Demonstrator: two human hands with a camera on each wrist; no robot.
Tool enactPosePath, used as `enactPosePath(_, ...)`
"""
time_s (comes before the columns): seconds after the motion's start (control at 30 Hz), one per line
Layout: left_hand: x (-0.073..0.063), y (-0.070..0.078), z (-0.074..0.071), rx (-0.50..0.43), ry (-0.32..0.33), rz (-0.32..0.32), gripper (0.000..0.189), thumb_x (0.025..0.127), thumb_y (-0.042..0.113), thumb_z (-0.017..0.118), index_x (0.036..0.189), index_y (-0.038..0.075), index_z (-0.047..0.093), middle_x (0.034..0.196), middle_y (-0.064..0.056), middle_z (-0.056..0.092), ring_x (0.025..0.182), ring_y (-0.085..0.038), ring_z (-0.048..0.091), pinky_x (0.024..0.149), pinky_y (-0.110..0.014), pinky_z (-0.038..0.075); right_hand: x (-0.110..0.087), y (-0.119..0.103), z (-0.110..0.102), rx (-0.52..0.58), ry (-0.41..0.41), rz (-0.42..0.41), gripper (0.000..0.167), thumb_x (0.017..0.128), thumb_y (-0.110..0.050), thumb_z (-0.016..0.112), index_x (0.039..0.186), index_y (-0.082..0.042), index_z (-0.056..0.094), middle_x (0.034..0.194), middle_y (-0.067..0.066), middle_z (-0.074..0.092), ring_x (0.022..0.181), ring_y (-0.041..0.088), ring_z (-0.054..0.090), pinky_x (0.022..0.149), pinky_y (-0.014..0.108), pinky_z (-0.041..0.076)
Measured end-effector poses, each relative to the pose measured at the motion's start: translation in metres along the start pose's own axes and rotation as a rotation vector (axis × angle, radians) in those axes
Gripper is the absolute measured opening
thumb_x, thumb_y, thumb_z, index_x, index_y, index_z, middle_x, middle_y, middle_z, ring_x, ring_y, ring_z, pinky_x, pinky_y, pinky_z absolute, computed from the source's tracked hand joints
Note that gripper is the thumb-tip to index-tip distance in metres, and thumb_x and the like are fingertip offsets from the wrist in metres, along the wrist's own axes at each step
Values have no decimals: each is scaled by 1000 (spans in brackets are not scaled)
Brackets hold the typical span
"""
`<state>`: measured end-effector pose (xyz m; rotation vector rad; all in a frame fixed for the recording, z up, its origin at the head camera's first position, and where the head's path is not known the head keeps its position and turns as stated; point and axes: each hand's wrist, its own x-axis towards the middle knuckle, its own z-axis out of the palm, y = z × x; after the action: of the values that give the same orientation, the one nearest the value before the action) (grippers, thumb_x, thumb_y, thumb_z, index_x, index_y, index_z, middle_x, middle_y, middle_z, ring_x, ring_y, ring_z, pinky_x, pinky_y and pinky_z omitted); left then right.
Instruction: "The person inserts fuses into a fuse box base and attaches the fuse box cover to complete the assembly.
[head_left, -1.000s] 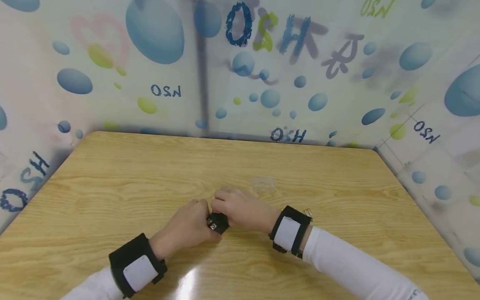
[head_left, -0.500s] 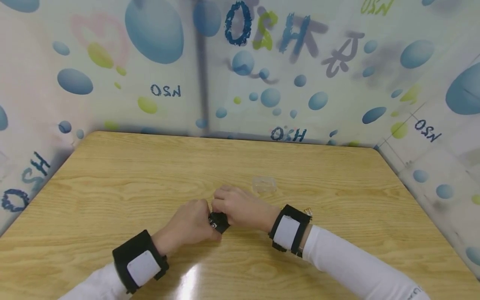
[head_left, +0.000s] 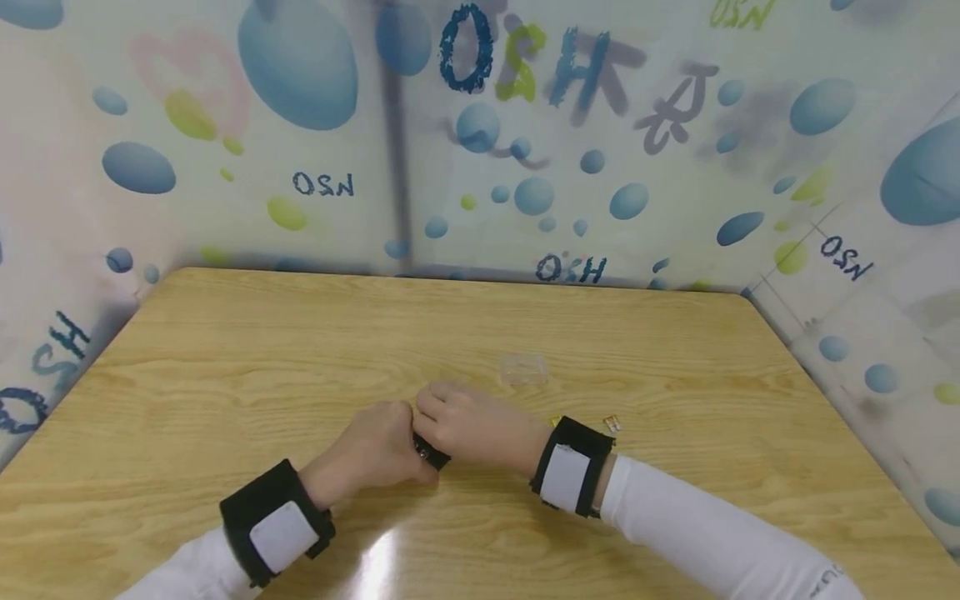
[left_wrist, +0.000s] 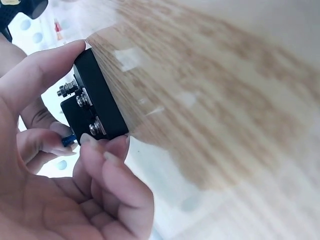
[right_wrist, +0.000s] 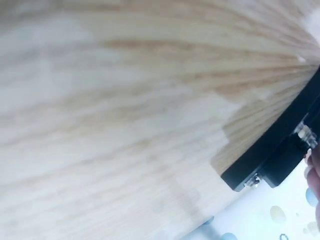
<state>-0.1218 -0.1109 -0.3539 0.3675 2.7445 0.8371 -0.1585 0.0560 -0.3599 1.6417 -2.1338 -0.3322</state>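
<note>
My left hand (head_left: pixel 367 446) grips a black block-shaped device (head_left: pixel 430 452) by its edges, just left of my right hand (head_left: pixel 472 421) in the head view. The left wrist view shows the device (left_wrist: pixel 102 95) tilted, with metal screws and a threaded post with nuts on its stepped side. Behind it, the fingers (left_wrist: pixel 42 140) of my right hand pinch a small blue piece (left_wrist: pixel 68 140) right at that side. At the right edge of the right wrist view is the device (right_wrist: pixel 280 155) again, fingertips (right_wrist: pixel 314 175) beside it.
On the wooden table (head_left: pixel 300 333), a transparent plastic box (head_left: pixel 523 369) lies beyond my right hand. A small orange-and-white item (head_left: pixel 612 424) and a yellow bit (head_left: pixel 556 421) sit by the right wrist strap (head_left: pixel 572 467). A patterned wall (head_left: pixel 337 225) stands behind the table.
My right hand has turned slightly, and its fingers cover more of the black device. My left hand keeps its grip on it. The head view has shifted a little.
</note>
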Motion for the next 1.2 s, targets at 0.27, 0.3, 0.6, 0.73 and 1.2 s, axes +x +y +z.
enactPosePath(0.27, 0, 0, 0, 11, -9, 37, 41, 56, 18, 83, 51, 19, 42, 51, 10, 38, 47, -6, 34, 43, -22, 27, -4, -4, -2, -168, 21, -59, 12, 96, -13, 59, 106, -14, 66, 102, -4, 64, 96, 11, 58, 94, 24, 49)
enactPosePath(0.3, 0, 0, 0, 5, -13, 36, 41, 56, 18, 83, 51, 19, 42, 51, 10, 37, 46, -6, 34, 43, -22, 27, -4, -5, -2, -173, 25, -59, 12, 96, -13, 59, 105, -14, 66, 101, -4, 64, 95, 10, 58, 93, 24, 49)
enactPosePath(0.6, -1, 0, 1, 6, -11, 38, 41, 58, 19, 80, 51, 20, 40, 50, 9, 34, 46, -7, 34, 44, -22, 26, -5, -11, 1, -194, 84, -53, 9, 97, -14, 55, 97, -16, 64, 97, -4, 62, 88, 10, 57, 88, 23, 51)
enactPosePath(0.73, -1, 1, 1, -18, -22, 31, 40, 59, 19, 80, 51, 20, 41, 49, 9, 34, 46, -7, 33, 44, -22, 26, -6, -12, 0, -198, 91, -40, 8, 96, -13, 55, 95, -15, 63, 95, -4, 61, 86, 10, 56, 84, 23, 51)
enactPosePath(1.2, 1, 2, 0, -17, -31, 47, 36, 57, 18, 84, 53, 16, 48, 51, 8, 42, 47, -8, 36, 44, -23, 29, -6, -5, -8, 56, -45, 64, 20, 89, -19, 69, 108, -14, 67, 102, -4, 65, 99, 10, 62, 91, 22, 51)
